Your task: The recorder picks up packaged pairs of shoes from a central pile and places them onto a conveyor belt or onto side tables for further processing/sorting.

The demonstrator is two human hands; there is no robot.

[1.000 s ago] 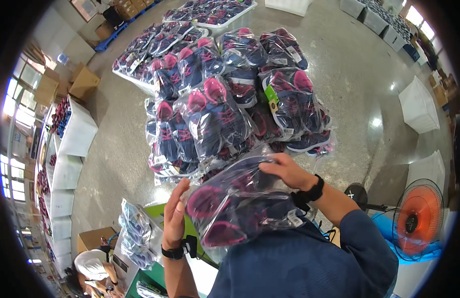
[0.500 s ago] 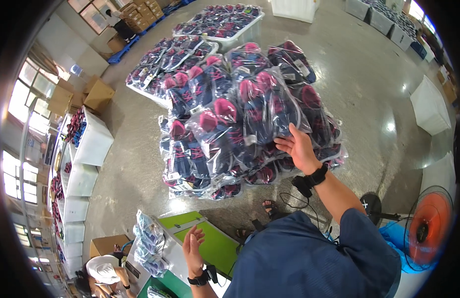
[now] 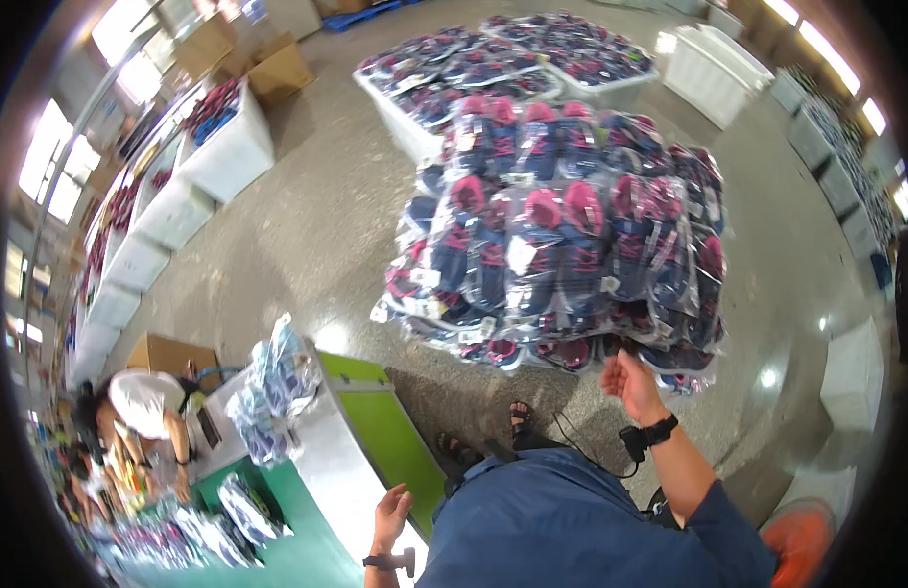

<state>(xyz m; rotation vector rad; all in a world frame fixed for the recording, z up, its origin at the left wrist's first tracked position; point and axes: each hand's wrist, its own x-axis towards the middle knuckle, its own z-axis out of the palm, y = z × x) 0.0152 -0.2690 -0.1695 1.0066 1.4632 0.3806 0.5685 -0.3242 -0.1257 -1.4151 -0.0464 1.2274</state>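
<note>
In front of me stands a broad stack of navy-and-pink shoes in clear plastic bags [image 3: 554, 245], several layers high. My right hand [image 3: 630, 384] is just off the near lower edge of the stack. Its fingers are loosely bent and apart, and no object shows in them. Close beside my body, by the white table edge [image 3: 348, 456] with a green side, is my left hand [image 3: 390, 519]. Its fingers are slightly curled and it holds nothing. Bagged pale blue shoes [image 3: 268, 392] lie on that table.
White bins full of bagged shoes [image 3: 405, 122] stand behind the stack. An empty-looking white bin [image 3: 714, 73] is at the back right. More bins [image 3: 229, 162] line the left side. A co-worker in a white shirt [image 3: 145, 402] bends over the table. An orange fan [image 3: 799, 539] stands at lower right.
My view has swung left, showing more of the table. My right hand has come away from the bagged shoes on top and dropped toward the stack's near edge. My left hand stays low.
</note>
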